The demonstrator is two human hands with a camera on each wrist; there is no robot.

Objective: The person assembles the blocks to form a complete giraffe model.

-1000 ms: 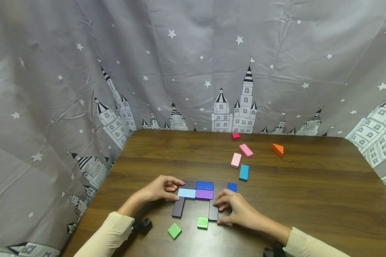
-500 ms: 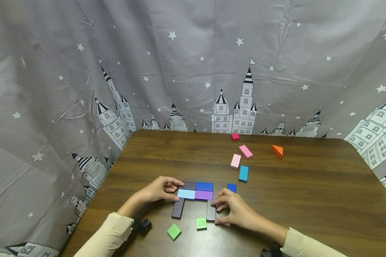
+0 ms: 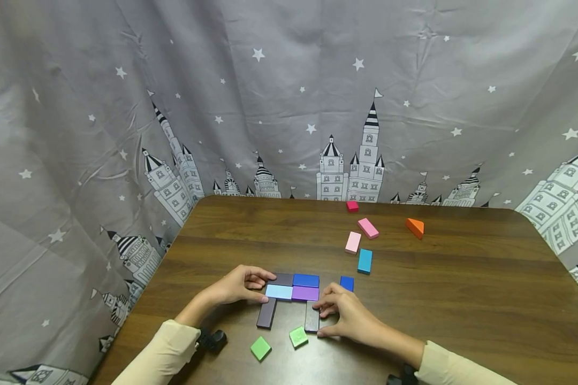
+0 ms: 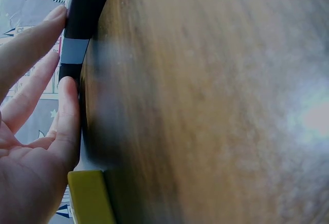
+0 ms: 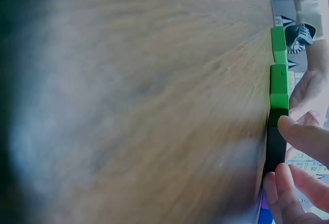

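On the left, my left hand (image 3: 238,283) rests against the ends of a dark block (image 3: 283,279) and a light blue block (image 3: 279,291), index finger and thumb spread along them. Beside these lie a blue block (image 3: 306,280) and a purple block (image 3: 305,293). Another dark block (image 3: 267,313) extends toward me below the left end. My right hand (image 3: 349,315) pinches a dark grey block (image 3: 312,316) lengthwise; it stands below the purple block's right end. In the right wrist view, its near end touches a green block (image 5: 279,86).
A second green block (image 3: 261,348) lies nearer me, left of the first. Past the right hand lie a blue block (image 3: 347,283), a teal block (image 3: 364,261), two pink blocks (image 3: 353,242), a red block (image 3: 352,206) and an orange triangular block (image 3: 415,228). A curtain hangs behind the table (image 3: 462,299).
My right hand has slid the dark grey block leftward under the purple block. The nearby green block has been pushed left and turned. My left hand has stayed in place.
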